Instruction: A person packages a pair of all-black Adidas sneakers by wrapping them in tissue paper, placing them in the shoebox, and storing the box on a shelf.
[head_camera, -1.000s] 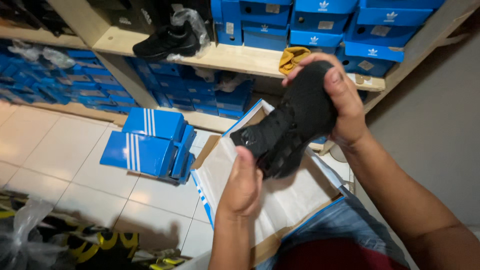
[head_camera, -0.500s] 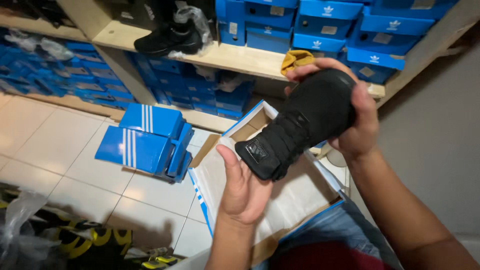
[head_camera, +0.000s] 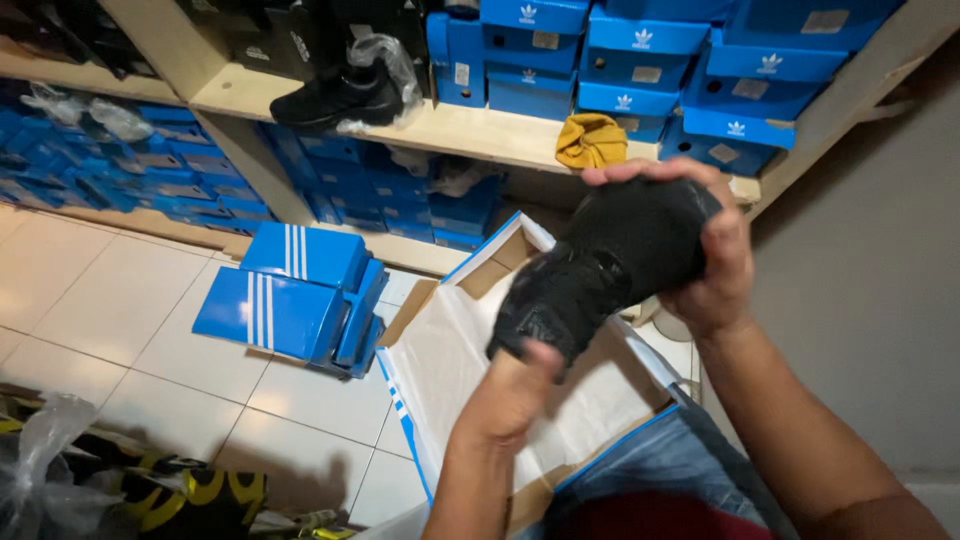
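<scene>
Nearest the camera, the person's knee in blue jeans (head_camera: 690, 470) props one corner of an open shoe box (head_camera: 440, 400), so the box sits tilted with its white tissue lining facing up, ready to hand. Above it the left hand (head_camera: 515, 395) pinches the lower end of a black shoe (head_camera: 600, 265), fingers curled shut around it from below. The right hand (head_camera: 710, 250) wraps over the shoe's upper end, fingers pressed together across the top; the two grips at opposite ends hold the shoe steady in the air over the box, tilted upward to the right. On the tiled floor (head_camera: 120, 330) to the left lies a small stack of closed blue boxes (head_camera: 295, 300), set aside. Further back a wooden shelf (head_camera: 480, 135) carries another black shoe (head_camera: 340, 95), a yellow cloth (head_camera: 590, 140) and rows of blue boxes.
</scene>
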